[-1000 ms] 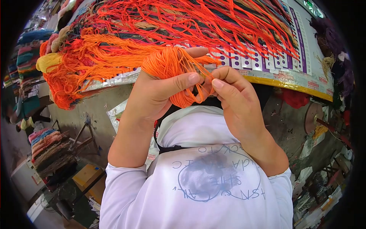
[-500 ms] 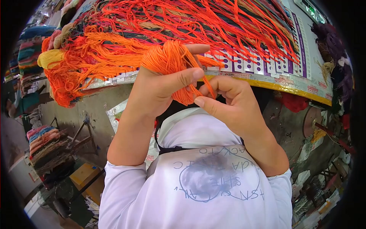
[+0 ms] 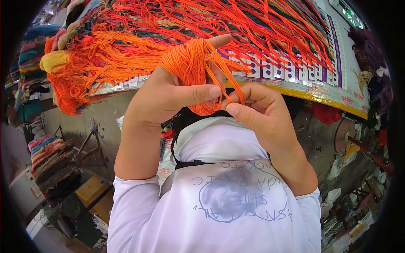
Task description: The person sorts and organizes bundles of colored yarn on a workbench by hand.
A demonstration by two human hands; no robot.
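Observation:
A thick skein of orange thread [image 3: 187,63] is looped over my left hand [image 3: 179,90], its strands hanging down past the palm. My left index finger points out beyond the top of the skein, and the thumb presses across its front. With thumb and curled fingers, my right hand [image 3: 255,103] pinches a few orange strands drawn out from the skein's right side. Both hands are held in front of my chest, just short of the table edge. Behind them, red and orange threads [image 3: 253,25] lie across white cards with punched holes [image 3: 278,72].
Yellow tape lines the table's front edge [image 3: 333,101]. A yellow thread bundle [image 3: 55,62] lies at the table's left end. Dark purple yarn [image 3: 379,88] hangs at the right. Lower left, a rack carries stacked coloured yarn [image 3: 46,154] near a cardboard box [image 3: 90,189].
My right hand has shifted slightly right, and the strands between the hands have spread into a wider loop. My left index finger tilts further upward.

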